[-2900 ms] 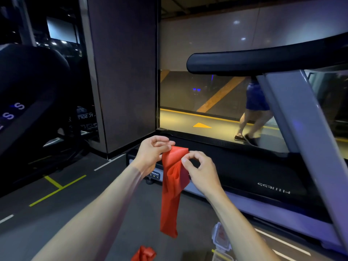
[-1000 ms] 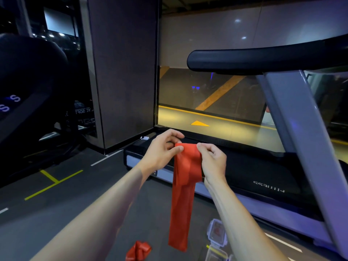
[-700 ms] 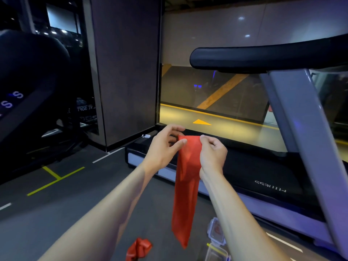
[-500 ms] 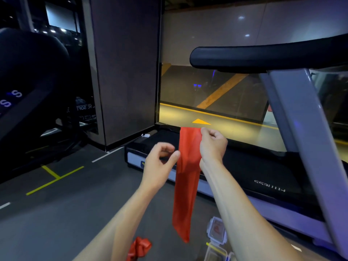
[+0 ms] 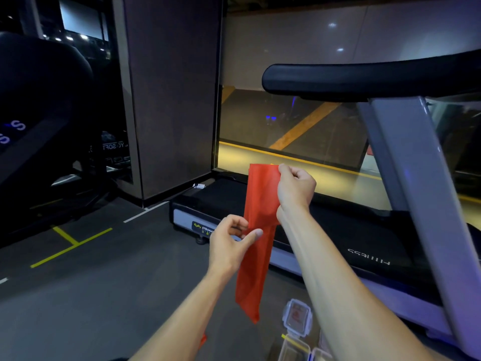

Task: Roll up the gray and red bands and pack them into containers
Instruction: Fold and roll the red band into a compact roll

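We see the red band hanging lengthwise mid-frame, top edge pinched by the right hand, thumb and curled fingers on the upper right corner. Left hand now sits lower, mid-band, thumb and forefinger closing on the band's left edge; half a second ago it was off the band with fingers spread, and before that both hands held the top together. So the right hand has lifted the top higher and the left has dropped down the strip: we read this as straightening or folding the band lengthwise before rolling, roll not yet started. Clear container lies open at bottom right of frame, just under the band's tail. A scrap of another red band peeks out bottom centre. Treadmill behind. No gray band in view
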A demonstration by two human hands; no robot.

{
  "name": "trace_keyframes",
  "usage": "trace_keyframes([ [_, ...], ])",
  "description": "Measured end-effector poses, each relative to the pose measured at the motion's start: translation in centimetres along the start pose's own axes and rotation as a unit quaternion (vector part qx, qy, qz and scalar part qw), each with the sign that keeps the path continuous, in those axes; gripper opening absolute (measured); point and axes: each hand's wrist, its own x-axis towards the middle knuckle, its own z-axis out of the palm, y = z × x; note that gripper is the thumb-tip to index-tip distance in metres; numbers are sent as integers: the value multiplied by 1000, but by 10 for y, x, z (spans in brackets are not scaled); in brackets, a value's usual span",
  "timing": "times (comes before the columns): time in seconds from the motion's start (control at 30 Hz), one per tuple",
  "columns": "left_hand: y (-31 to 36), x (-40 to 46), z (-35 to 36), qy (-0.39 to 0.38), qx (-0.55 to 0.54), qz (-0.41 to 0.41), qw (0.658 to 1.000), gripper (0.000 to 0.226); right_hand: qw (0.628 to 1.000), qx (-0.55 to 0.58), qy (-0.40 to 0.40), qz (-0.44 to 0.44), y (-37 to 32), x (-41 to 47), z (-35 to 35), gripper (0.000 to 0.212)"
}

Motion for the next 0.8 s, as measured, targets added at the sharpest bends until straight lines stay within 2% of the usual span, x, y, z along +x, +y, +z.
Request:
trace_keyframes([
  [0.13,4,0,5,15,10,15,1000,23,1000,2,-5,3,2,-1,1,12],
  [0.43,5,2,-3,-4,4,33,999,8,1000,4,4,11,2,6,-6,12],
  [0.57,7,5,-9,-71,15,43,996,9,1000,2,3,12,1,8,-9,13],
  [0.7,9,7,-16,-133,86,60,986,8,1000,-8,-9,13,1,6,-12,14],
  [0.8,13,10,-14,-159,82,82,981,6,1000,-4,-9,17,3,7,-14,15],
])
